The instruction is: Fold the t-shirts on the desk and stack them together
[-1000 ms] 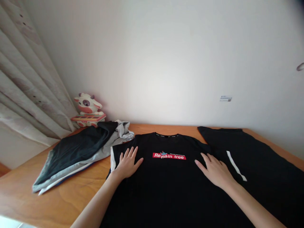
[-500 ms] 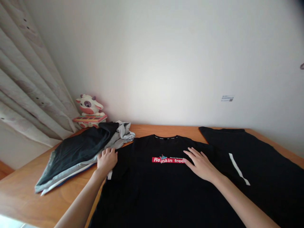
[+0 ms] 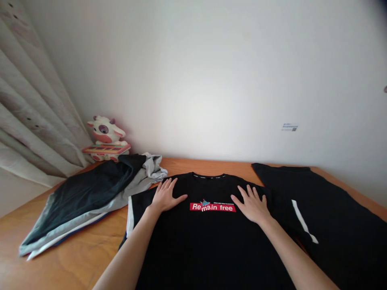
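A black T-shirt (image 3: 208,241) lies spread face up on the table, its neckline toward the wall and a red "Remain free" print across the chest. White bands edge both sleeves. My left hand (image 3: 166,196) rests flat on the shirt near the left shoulder, fingers spread. On the other side of the print, my right hand (image 3: 251,204) lies on the upper chest, its fingers also apart. Neither hand grips the cloth. The shirt's lower part runs out of view at the bottom.
Left of the shirt is a stack of folded clothes (image 3: 90,193), dark on top with grey and white below. A toy cow with a keyboard (image 3: 107,139) stands behind it by the curtain (image 3: 30,104). Another black garment (image 3: 332,201) lies on the right side of the wooden table (image 3: 81,262).
My left hand has moved right from the sleeve to the shoulder, opening its fingers. The left sleeve now lies spread outward. My right hand has shifted slightly off the print.
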{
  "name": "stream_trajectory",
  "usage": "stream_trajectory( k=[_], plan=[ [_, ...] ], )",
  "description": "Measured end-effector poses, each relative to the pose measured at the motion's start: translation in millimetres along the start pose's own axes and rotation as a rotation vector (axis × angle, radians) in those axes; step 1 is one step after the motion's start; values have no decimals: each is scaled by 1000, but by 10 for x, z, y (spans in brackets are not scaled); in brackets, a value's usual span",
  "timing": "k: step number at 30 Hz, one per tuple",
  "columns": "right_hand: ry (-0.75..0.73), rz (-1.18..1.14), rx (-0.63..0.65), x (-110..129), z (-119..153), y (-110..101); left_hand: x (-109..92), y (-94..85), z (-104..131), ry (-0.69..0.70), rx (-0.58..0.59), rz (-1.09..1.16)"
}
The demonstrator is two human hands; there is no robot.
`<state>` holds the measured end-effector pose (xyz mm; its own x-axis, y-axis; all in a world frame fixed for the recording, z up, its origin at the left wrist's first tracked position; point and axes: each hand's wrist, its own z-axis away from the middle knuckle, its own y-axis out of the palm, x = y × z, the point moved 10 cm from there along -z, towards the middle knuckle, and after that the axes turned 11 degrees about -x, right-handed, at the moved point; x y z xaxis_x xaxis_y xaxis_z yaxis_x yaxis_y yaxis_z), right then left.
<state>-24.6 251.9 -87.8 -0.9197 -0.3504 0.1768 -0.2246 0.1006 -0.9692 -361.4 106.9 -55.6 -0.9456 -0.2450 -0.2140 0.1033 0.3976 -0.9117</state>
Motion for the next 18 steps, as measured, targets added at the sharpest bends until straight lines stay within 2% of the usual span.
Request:
stream_trajectory(
  k=[2,4,8,12,14,15,18],
  plan=[
    [9,23,-5,-22,-20,43,171,15,-20,-80,-10,-11],
    [0,20,-7,-12,-41,55,256,-4,-66,-108,-54,37],
    [-20,18,7,11,-59,28,453,-183,-124,-178,-262,192],
    [-38,35,-16,97,-48,-65,630,-311,-63,-228,-324,192],
    [-69,31,-79,216,-56,-146,532,-391,-49,-177,-343,183],
    [-99,22,-107,302,-62,-175,403,-431,-56,-117,-353,185],
    [-207,-22,-120,579,-94,-151,-216,-420,-86,119,-297,222]
  ],
)
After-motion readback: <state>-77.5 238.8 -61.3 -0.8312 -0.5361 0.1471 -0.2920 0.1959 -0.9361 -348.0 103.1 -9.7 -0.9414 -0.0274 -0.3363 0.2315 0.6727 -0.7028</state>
